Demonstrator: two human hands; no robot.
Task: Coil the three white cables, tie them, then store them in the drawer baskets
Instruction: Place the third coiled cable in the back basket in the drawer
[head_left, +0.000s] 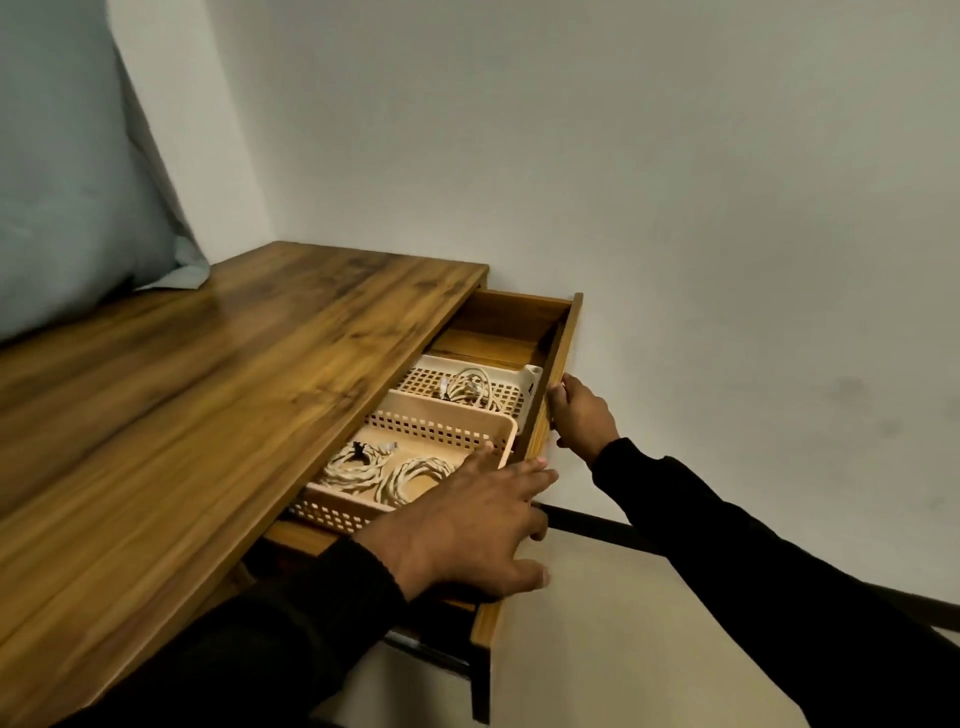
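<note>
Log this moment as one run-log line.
stage: closing drawer | cables: three coiled, two in near basket, one in far basket | left hand: open, on drawer front | right hand: grips drawer front

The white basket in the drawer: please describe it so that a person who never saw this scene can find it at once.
Start at the wooden desk and look into its open drawer. Two perforated baskets lie inside, side by side. The white basket is the farther one, beside the right hand; it holds a single coiled cable, while the nearer beige basket holds two.
</note>
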